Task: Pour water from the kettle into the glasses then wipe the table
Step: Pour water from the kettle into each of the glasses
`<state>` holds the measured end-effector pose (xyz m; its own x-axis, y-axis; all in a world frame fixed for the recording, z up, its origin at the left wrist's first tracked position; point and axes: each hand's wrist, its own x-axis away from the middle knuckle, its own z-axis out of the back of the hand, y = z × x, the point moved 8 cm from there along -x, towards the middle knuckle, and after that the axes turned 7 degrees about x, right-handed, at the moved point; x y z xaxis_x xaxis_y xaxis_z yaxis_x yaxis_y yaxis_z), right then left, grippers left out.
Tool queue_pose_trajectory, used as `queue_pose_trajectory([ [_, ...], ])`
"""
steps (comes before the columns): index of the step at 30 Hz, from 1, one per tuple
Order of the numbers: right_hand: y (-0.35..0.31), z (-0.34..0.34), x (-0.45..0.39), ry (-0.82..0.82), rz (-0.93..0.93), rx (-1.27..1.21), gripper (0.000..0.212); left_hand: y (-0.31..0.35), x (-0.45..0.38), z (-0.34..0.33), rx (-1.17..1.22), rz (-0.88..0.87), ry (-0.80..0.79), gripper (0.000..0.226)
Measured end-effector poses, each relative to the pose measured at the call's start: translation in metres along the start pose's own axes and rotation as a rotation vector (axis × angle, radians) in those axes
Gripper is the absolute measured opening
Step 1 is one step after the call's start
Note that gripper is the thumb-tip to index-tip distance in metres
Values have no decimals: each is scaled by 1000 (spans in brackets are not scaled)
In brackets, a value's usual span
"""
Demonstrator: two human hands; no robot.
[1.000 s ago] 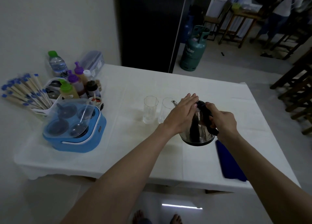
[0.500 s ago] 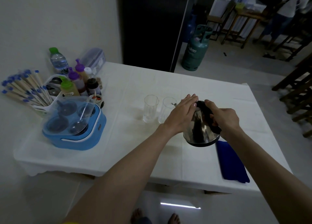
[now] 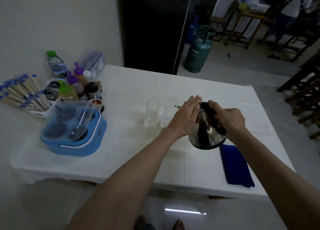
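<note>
A shiny steel kettle [image 3: 207,132] hangs lifted above the white table [image 3: 131,153], tilted left with its spout over the rim of the right glass [image 3: 168,113]. My right hand [image 3: 228,120] grips its black handle. My left hand [image 3: 187,117] lies flat, fingers together, on the kettle's lid. A second clear glass [image 3: 152,112] stands just left of the first. A folded blue cloth [image 3: 236,166] lies on the table under my right forearm. I cannot tell whether water is flowing.
At the table's left stand a blue box with a clear lid [image 3: 72,132], sauce bottles [image 3: 76,89], a water bottle [image 3: 56,63] and a holder of chopsticks [image 3: 24,94]. A green gas cylinder [image 3: 199,52] stands on the floor behind; wooden chairs [image 3: 303,98] are at right.
The kettle has risen off the table and tipped further left toward the right glass. Both hands stayed on it.
</note>
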<state>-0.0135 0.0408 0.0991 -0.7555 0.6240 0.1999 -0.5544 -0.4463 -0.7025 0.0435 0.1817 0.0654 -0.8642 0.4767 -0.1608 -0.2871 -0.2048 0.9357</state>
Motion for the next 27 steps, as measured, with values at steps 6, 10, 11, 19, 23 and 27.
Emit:
queue_pose_trajectory([
  [6,0,2,-1,-1,6,-11,52,-1,-1,0,5,0,13,44],
  [10,-2,3,-2,-2,9,-8,52,-1,-2,0,15,4,18,44],
  [11,-3,3,-2,-2,10,-6,52,-1,-2,0,14,6,20,44],
  [19,-6,6,-3,-4,21,15,50,1,-2,-2,14,7,27,44],
  [23,-7,6,-4,-11,26,23,50,1,-2,-2,27,5,35,44],
  [27,-9,6,-5,-20,32,35,49,1,-3,-1,44,6,47,44],
])
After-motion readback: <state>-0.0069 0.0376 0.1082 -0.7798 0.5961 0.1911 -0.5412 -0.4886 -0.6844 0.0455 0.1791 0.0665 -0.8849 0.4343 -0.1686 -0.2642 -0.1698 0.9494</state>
